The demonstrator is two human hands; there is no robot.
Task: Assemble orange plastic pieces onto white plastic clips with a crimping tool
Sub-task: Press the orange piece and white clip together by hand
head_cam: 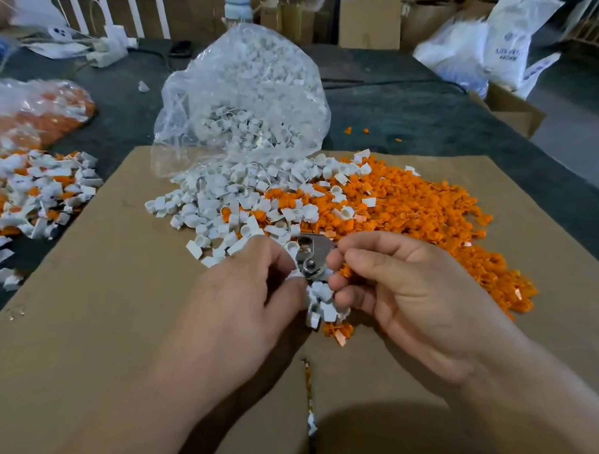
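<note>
Crimper (pixel 312 256) shows between my 2 hands: right hand (pixel 401 291) grips it, left hand (pixel 252 286) curls against it, hold unclear, clips (pixel 322 302) bunched just below.

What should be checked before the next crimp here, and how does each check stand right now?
1. Crimping tool in hand: ok, the right hand curls round it.
2. White clip seated in the tool: cannot tell, the left hand covers that spot.
3. Orange piece on that clip: cannot tell, hidden between the hands.
4. White clips within reach: ok, heaped just beyond the hands.
5. Orange pieces within reach: ok, heaped to the right on the cardboard.
6. Fingertips out of the tool's bite: cannot tell, both hands crowd the tool head.
</note>
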